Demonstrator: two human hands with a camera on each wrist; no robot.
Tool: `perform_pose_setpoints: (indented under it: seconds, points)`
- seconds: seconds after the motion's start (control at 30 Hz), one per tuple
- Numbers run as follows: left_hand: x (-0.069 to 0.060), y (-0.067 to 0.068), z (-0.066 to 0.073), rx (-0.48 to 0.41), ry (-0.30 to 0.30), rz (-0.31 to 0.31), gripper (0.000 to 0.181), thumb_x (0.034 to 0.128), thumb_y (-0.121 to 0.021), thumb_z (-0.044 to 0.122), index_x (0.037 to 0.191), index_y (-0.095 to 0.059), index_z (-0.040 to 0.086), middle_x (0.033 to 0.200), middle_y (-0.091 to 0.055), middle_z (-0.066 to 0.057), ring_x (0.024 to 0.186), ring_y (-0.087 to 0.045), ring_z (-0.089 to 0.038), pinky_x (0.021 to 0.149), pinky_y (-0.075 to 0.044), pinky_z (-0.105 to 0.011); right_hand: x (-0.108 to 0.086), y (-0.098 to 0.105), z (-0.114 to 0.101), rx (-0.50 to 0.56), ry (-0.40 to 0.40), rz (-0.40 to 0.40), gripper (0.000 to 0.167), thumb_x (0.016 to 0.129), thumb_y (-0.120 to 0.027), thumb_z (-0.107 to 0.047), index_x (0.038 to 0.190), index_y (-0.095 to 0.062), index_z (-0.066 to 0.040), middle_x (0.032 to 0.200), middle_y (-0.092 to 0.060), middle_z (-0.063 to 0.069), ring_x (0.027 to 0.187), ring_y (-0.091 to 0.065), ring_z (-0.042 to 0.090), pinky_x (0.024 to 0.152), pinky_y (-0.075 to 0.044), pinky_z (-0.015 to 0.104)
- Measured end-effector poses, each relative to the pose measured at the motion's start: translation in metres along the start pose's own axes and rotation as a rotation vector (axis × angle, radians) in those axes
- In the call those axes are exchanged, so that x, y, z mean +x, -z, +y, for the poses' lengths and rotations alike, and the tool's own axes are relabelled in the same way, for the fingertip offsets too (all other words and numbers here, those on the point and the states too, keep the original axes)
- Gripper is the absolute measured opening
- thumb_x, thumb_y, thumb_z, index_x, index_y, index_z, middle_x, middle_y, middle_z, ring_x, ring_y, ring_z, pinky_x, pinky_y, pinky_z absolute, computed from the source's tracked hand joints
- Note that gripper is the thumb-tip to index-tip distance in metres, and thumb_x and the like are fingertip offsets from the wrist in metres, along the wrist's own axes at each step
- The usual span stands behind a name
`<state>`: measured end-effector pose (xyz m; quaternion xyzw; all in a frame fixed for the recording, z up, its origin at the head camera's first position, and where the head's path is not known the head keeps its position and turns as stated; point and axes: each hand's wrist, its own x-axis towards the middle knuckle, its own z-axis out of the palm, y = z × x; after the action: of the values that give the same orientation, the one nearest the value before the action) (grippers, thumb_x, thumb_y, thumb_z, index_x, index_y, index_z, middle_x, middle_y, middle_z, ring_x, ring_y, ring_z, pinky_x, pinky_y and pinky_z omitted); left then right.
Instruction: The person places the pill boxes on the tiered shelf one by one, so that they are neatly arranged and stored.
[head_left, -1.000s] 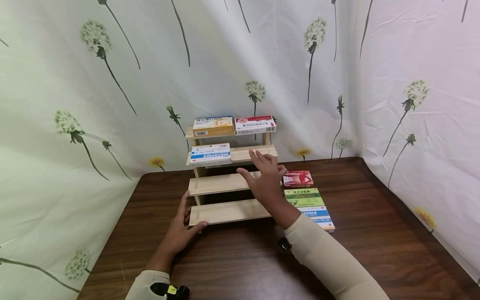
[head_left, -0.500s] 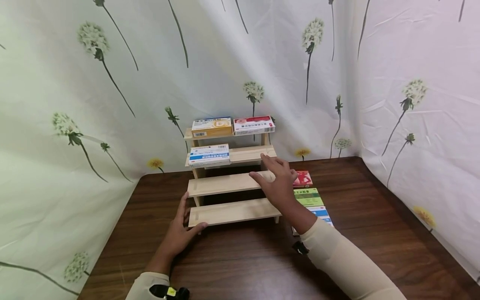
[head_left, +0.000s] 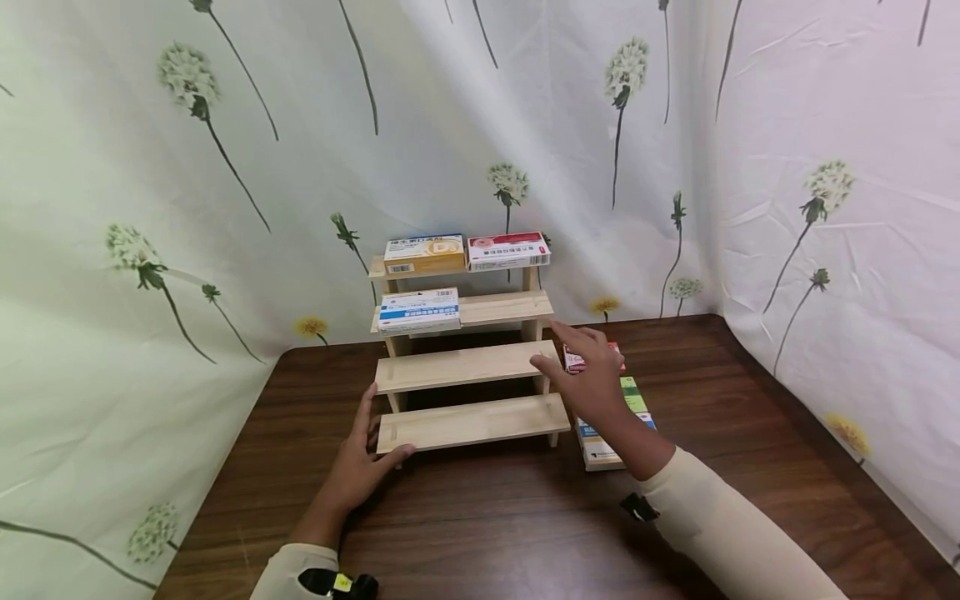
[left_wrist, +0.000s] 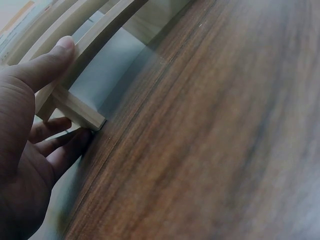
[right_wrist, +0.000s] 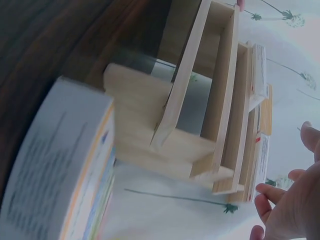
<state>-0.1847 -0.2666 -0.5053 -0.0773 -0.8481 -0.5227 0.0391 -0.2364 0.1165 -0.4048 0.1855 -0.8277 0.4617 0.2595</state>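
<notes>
A stepped wooden display rack [head_left: 472, 421] with tiered boards stands on the table. My left hand [head_left: 356, 471] grips its lower left end; in the left wrist view the thumb lies on the front board [left_wrist: 107, 37] and the fingers curl behind the leg [left_wrist: 80, 110]. My right hand [head_left: 596, 383], holding nothing, hovers by the rack's right end with fingers spread, above medicine boxes on the table. On the top board lie a yellow-orange box [head_left: 424, 254] and a red-and-white box [head_left: 508, 251]. A blue-and-white box [head_left: 418, 310] lies on the left of the board below.
Right of the rack, partly hidden by my right hand, lie a red box [head_left: 573, 360], a green box [head_left: 632, 396] and blue-and-white boxes [head_left: 600, 452]. A dandelion-print curtain [head_left: 420, 125] hangs behind the brown wood-grain table [head_left: 465, 533].
My right hand has moved right and slightly down, away from the second board to over the boxes beside the rack. The left hand has stayed on the rack.
</notes>
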Motion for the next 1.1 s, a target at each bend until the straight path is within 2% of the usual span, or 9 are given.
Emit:
perform_pose_setpoints:
  seconds: [0.17, 0.27, 0.4, 0.57, 0.8, 1.1]
  points:
    - [0.0, -0.001, 0.0, -0.009, -0.012, 0.0, 0.119, 0.098, -0.086, 0.025, 0.176, 0.002, 0.043, 0.166, -0.045, -0.034, 0.143, -0.059, -0.052, 0.101, -0.06, -0.057, -0.005, 0.011, 0.007, -0.004, -0.029, 0.007, 0.064, 0.091, -0.09, -0.019, 0.15, -0.068, -0.01, 0.147, -0.072, 0.015, 0.139, -0.055, 0.044, 0.109, -0.021, 0.081]
    - [0.0, -0.001, 0.0, -0.012, -0.016, 0.0, 0.119, 0.0981, -0.086, 0.024, 0.176, 0.002, 0.042, 0.165, -0.046, -0.034, 0.141, -0.06, -0.051, 0.098, -0.061, -0.053, -0.007, 0.017, 0.013, -0.016, -0.027, -0.01, 0.064, 0.092, -0.09, -0.019, 0.151, -0.068, -0.012, 0.149, -0.071, 0.014, 0.139, -0.056, 0.043, 0.116, -0.029, 0.079]
    - [0.0, 0.0, 0.0, -0.007, -0.011, -0.003, 0.119, 0.098, -0.086, 0.024, 0.176, 0.002, 0.043, 0.166, -0.044, -0.035, 0.142, -0.059, -0.053, 0.099, -0.061, -0.056, -0.012, 0.026, 0.021, -0.028, -0.025, -0.046, 0.064, 0.091, -0.091, -0.02, 0.15, -0.069, -0.012, 0.152, -0.068, 0.015, 0.141, -0.056, 0.043, 0.114, -0.044, 0.072]
    - [0.0, 0.0, 0.0, -0.002, -0.011, -0.003, 0.119, 0.0978, -0.086, 0.024, 0.176, 0.001, 0.041, 0.167, -0.042, -0.036, 0.143, -0.058, -0.054, 0.1, -0.06, -0.06, -0.019, 0.037, 0.034, -0.009, -0.063, -0.085, 0.063, 0.091, -0.091, -0.02, 0.149, -0.069, -0.013, 0.156, -0.065, 0.016, 0.147, -0.052, 0.044, 0.117, -0.04, 0.073]
    - [0.0, -0.001, -0.001, -0.021, -0.017, -0.005, 0.12, 0.0978, -0.086, 0.022, 0.175, 0.002, 0.044, 0.165, -0.046, -0.034, 0.139, -0.062, -0.049, 0.093, -0.063, -0.04, -0.026, 0.055, 0.046, -0.016, -0.12, -0.152, 0.06, 0.094, -0.088, -0.018, 0.149, -0.068, -0.007, 0.16, -0.06, 0.019, 0.153, -0.045, 0.046, 0.116, -0.041, 0.074]
    - [-0.001, -0.001, 0.001, 0.002, -0.01, -0.003, 0.119, 0.0983, -0.086, 0.024, 0.176, 0.002, 0.042, 0.167, -0.043, -0.035, 0.143, -0.058, -0.053, 0.1, -0.061, -0.058, -0.034, 0.076, 0.061, -0.064, -0.178, -0.232, 0.059, 0.098, -0.085, -0.025, 0.152, -0.066, -0.008, 0.166, -0.052, 0.02, 0.155, -0.039, 0.049, 0.117, -0.041, 0.074]
